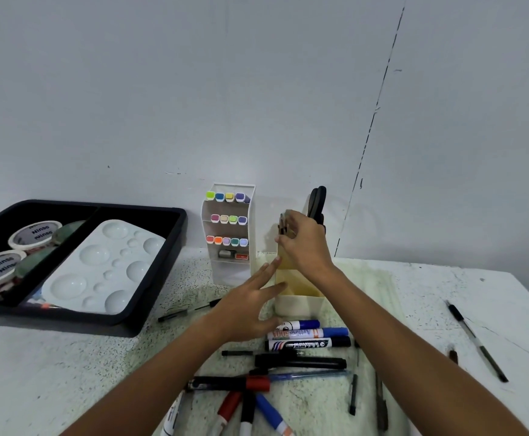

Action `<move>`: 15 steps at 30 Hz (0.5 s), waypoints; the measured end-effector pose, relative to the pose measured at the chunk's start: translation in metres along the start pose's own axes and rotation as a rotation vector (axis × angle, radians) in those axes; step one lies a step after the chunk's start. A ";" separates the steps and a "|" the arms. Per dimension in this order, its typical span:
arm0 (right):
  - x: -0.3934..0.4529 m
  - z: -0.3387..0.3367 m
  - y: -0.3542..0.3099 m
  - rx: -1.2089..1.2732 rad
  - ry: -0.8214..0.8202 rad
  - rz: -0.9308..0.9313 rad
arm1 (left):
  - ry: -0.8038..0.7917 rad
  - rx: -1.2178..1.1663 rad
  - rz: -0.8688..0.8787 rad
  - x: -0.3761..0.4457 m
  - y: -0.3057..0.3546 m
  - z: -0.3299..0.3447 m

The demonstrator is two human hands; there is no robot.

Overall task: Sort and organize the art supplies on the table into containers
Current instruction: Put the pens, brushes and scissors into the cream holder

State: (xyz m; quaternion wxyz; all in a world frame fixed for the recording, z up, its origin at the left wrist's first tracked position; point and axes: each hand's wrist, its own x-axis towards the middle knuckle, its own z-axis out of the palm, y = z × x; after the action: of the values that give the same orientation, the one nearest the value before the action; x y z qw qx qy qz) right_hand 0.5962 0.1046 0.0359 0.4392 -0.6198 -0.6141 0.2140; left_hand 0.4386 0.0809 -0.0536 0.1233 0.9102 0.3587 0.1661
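1. Plain pale grey wall [194, 89], evenly lit, fills the upper half.
2. A thin dark vertical seam [379, 99] runs down the wall at right.
3. White speckled table [68, 372] meets the wall.

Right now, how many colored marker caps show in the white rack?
13: four in the top row, four in the middle row, five in the bottom row of the rack. More may be hidden behind.

A speckled white table [77, 366] carries a black tray [149, 313] far left, two organizers centre, and loose markers [307, 343] near.
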 end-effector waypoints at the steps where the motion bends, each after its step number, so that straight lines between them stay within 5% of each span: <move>1: -0.005 -0.002 -0.001 0.012 -0.007 -0.004 | 0.027 -0.011 0.010 -0.001 0.000 0.001; 5: -0.033 -0.015 0.006 0.026 0.052 -0.107 | 0.144 -0.126 0.012 -0.005 -0.001 0.011; 10: -0.066 -0.028 0.053 -0.253 0.200 -0.345 | 0.226 -0.464 -0.183 -0.003 0.007 0.019; 15: -0.089 -0.025 0.085 -0.131 0.040 0.000 | 0.301 -0.824 -0.333 0.009 0.024 0.019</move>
State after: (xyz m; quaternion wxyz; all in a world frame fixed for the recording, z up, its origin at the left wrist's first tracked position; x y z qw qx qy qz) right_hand 0.6510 0.0245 -0.0442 0.4101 -0.6513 -0.6179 0.1609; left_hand 0.4672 0.0677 -0.0609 0.4462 0.6812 0.4180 0.4027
